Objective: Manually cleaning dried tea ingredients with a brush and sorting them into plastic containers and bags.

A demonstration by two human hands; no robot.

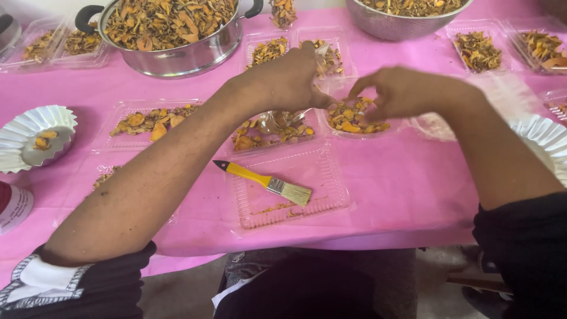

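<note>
Paintbrush in tray — near hands.

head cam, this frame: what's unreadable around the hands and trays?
- Left hand: whatever its fingers pinch is hidden by its own back.
- Right hand: fingertips curl under over the filled clear tray; contact cannot be told.
- Small glass-like item under the left hand: blurred, mostly covered.
- Steel pot and colander: cut off by the top edge.
- White fluted paper cups: cut by the right edge.

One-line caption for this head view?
Both hands, left hand and right hand, meet over a clear tray of dried orange pieces on the pink table.
</note>
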